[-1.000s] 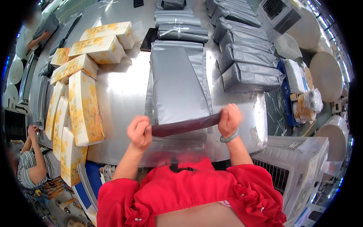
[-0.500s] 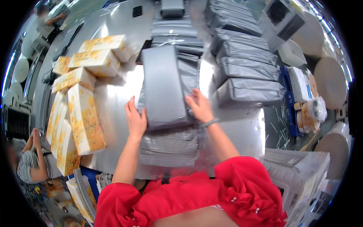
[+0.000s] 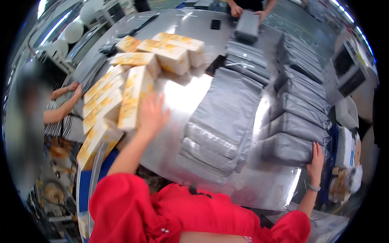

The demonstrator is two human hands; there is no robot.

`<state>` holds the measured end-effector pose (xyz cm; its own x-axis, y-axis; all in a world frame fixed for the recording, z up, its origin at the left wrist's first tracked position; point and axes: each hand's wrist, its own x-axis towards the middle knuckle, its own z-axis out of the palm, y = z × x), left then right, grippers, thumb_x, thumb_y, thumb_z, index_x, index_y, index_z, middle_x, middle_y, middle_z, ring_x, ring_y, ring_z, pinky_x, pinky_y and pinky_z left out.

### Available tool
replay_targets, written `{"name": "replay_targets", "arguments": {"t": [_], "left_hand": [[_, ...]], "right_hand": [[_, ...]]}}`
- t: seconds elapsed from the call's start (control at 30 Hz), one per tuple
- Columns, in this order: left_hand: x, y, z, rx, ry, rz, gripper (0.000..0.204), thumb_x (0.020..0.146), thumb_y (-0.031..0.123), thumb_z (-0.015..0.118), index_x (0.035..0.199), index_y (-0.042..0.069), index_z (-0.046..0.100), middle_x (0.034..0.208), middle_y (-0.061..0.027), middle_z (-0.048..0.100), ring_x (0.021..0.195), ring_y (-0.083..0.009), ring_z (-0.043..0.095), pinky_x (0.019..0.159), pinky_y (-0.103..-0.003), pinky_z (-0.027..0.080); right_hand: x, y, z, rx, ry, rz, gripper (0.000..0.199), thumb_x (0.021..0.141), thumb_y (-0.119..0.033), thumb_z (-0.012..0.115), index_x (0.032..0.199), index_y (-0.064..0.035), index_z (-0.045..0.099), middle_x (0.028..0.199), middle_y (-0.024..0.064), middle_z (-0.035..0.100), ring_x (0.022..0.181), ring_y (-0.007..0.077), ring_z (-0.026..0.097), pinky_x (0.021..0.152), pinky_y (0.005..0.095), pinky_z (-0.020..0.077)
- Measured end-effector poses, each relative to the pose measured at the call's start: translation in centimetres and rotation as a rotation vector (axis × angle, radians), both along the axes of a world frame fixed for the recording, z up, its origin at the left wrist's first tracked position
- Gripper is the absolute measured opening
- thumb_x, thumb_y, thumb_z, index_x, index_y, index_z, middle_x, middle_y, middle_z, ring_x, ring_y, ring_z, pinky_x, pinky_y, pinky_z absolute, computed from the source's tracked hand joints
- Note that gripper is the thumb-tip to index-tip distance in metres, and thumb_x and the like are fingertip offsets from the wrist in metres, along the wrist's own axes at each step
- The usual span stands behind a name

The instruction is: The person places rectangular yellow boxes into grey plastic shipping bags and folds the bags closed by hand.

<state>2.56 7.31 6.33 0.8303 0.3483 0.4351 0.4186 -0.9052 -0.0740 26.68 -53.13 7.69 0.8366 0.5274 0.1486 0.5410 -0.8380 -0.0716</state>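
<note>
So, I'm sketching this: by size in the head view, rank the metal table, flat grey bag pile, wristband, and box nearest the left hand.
Metal table (largest)
Flat grey bag pile
Box nearest the left hand
Wristband (smallest)

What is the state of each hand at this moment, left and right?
Left hand: open, blurred, beside a yellow-and-white box; contact cannot be told.
Right hand: open, against the end of the right row's nearest grey parcel.

A creased grey parcel [image 3: 288, 149] lies right of a yellow-patterned white pack [image 3: 135, 99].
</note>
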Motion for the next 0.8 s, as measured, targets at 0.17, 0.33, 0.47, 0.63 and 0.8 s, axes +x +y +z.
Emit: {"name": "replay_targets", "arguments": {"t": [0.17, 0.33, 0.47, 0.63, 0.8], "left_hand": [[-3.6, 12.7, -0.2, -0.280, 0.257, 0.731, 0.087, 0.069, 0.042, 0.068, 0.142, 0.017, 0.028, 0.126, -0.0264, 0.044, 0.115, -0.0415, 0.045, 0.098, -0.050, 0.034], [-3.6, 9.6, 2.4, -0.424, 0.217, 0.473, 0.083, 0.069, 0.037, 0.067, 0.142, 0.022, 0.030, 0.113, -0.0207, 0.054, 0.109, -0.0345, 0.052, 0.093, -0.045, 0.039], [-4.6, 2.3, 2.5, -1.384, -0.113, -0.279, 0.078, 0.075, 0.016, 0.069, 0.142, 0.007, 0.031, 0.118, -0.0125, 0.058, 0.107, -0.0204, 0.054, 0.088, -0.033, 0.045], [-4.3, -2.6, -4.5, -1.878, 0.548, -0.224, 0.065, 0.082, 0.015, 0.067, 0.138, 0.001, 0.038, 0.126, -0.0121, 0.053, 0.109, -0.0145, 0.053, 0.088, -0.030, 0.045], [4.3, -2.4, -8.3, -0.381, 0.118, -0.710, 0.019, 0.080, 0.008, 0.059, 0.097, 0.001, 0.059, 0.101, -0.0125, 0.063, 0.091, -0.0292, 0.061, 0.076, -0.034, 0.050]], "right_hand": [[-0.8, 4.5, -3.4, 0.023, -0.371, -0.242, 0.078, 0.067, 0.007, 0.058, 0.140, -0.0022, 0.031, 0.141, 0.0229, 0.032, 0.129, 0.0394, 0.034, 0.104, 0.0432, 0.0292], [-9.2, 19.9, 1.6, 0.611, -0.157, 0.114, 0.048, 0.079, -0.004, 0.060, 0.125, -0.0005, 0.048, 0.130, 0.0192, 0.047, 0.121, 0.0344, 0.045, 0.103, 0.0386, 0.0332], [-10.0, 27.5, 0.6, 1.106, 0.342, 0.082, 0.041, 0.087, -0.008, 0.057, 0.127, -0.0015, 0.048, 0.131, 0.0136, 0.047, 0.124, 0.0251, 0.044, 0.102, 0.0340, 0.0336], [-8.9, 30.6, -8.2, 0.995, 0.942, 0.181, 0.047, 0.098, -0.031, 0.042, 0.132, 0.0008, 0.042, 0.128, 0.0109, 0.053, 0.114, 0.0210, 0.051, 0.101, 0.0265, 0.0345], [-12.4, 31.5, -10.2, 1.415, 0.751, -0.209, 0.017, 0.095, -0.014, 0.046, 0.100, -0.0006, 0.055, 0.100, 0.0055, 0.059, 0.102, 0.0227, 0.058, 0.083, 0.0294, 0.0462]]}}
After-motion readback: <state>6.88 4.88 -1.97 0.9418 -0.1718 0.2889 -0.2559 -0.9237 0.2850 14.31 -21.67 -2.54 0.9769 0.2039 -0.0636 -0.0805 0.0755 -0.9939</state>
